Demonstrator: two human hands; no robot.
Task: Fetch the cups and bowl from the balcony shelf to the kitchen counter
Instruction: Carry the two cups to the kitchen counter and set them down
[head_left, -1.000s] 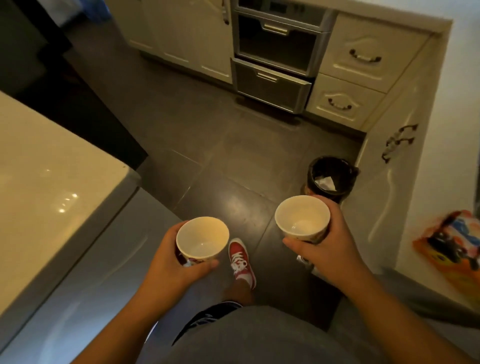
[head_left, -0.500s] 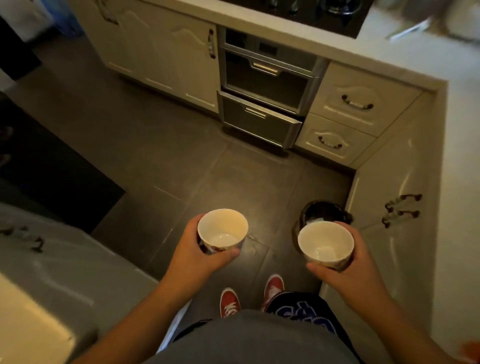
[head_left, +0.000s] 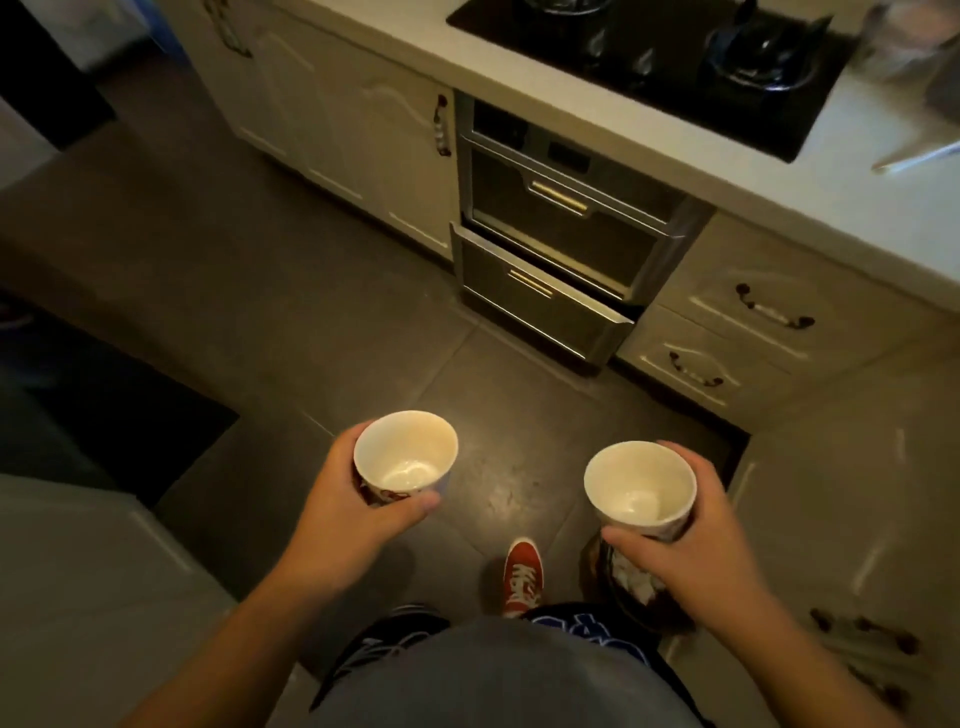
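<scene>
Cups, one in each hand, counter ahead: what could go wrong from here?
1. The lower steel drawer stands ajar, jutting into the floor space before the counter; a shin or foot could catch it.
2. The bin sits on the floor just under the right cup, near the red shoe; easy to kick.
3. The left hand grips the left cup and the right hand the other, so no hand is free to break a stumble.

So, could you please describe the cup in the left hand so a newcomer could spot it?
Find the black stove on the white counter, then come down past the steel drawers to the dark floor. The cup is white inside, gripped by the left hand; unlike the other cup, it hangs over bare tiles, not the bin.
</scene>
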